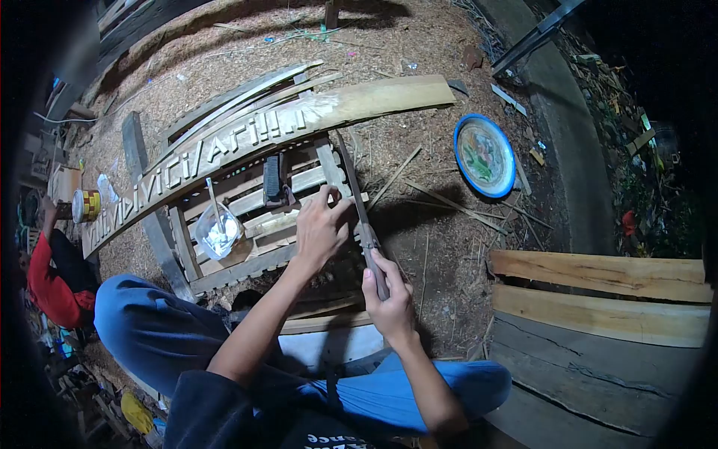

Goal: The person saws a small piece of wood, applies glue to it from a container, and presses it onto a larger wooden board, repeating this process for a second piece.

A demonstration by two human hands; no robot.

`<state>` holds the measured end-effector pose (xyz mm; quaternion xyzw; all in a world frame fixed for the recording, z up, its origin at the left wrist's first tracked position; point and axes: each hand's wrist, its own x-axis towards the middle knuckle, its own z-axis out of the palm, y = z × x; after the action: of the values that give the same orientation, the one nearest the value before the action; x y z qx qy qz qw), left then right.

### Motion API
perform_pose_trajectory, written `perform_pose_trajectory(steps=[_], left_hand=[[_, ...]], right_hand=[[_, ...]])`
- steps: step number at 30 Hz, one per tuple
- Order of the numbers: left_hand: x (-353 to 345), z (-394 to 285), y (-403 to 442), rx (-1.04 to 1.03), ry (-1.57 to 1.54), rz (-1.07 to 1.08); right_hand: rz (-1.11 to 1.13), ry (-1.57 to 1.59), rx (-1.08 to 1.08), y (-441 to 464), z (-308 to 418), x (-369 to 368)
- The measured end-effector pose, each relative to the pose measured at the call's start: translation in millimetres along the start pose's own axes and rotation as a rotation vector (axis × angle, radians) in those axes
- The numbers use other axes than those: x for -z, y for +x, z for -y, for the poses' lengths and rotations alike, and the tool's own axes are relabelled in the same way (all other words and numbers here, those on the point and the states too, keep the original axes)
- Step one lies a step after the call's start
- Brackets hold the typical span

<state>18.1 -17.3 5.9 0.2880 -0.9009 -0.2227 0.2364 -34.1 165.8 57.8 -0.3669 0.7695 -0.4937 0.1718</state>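
Observation:
My right hand (389,292) is wrapped around the handle of a long tool with a narrow dark blade (357,191), perhaps a machete. Its blade points away from me along the right side of a slatted wooden frame (247,262). My left hand (321,228) is over the frame, left of the blade, with fingers bent and apart; whether the fingertips touch the blade is unclear. A black-bristled brush (273,179) lies on the slats. Beside it stands a clear plastic tub (218,232) of white material with a stick in it. Across the frame rests a long board (247,146) with raised letters.
A blue-rimmed enamel tray (513,176) lies on the shaving-covered ground to the right. Wood planks (598,307) are at lower right, beyond my knee. A person in a red sleeve (46,280) sits at far left, near a yellow-banded can (86,206).

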Motion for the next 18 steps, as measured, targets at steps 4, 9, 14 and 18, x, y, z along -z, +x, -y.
perform_pose_trajectory(steps=[4, 9, 14, 18], left_hand=[[-2.2, 0.8, 0.1, 0.007, -0.022, 0.001], [-4.7, 1.9, 0.3, 0.02, 0.005, -0.001], [-2.9, -0.3, 0.8, 0.024, -0.007, 0.015], [-1.9, 2.0, 1.0, 0.008, -0.008, 0.02]], right_hand=[[0.002, 0.016, -0.027, -8.0, -10.8, -3.7], [-0.038, -0.01, 0.035, -12.6, -7.4, -7.0], [-0.039, 0.05, -0.014, -8.3, -11.6, -6.8], [-0.056, 0.056, 0.007, -7.5, -0.9, -2.5]])
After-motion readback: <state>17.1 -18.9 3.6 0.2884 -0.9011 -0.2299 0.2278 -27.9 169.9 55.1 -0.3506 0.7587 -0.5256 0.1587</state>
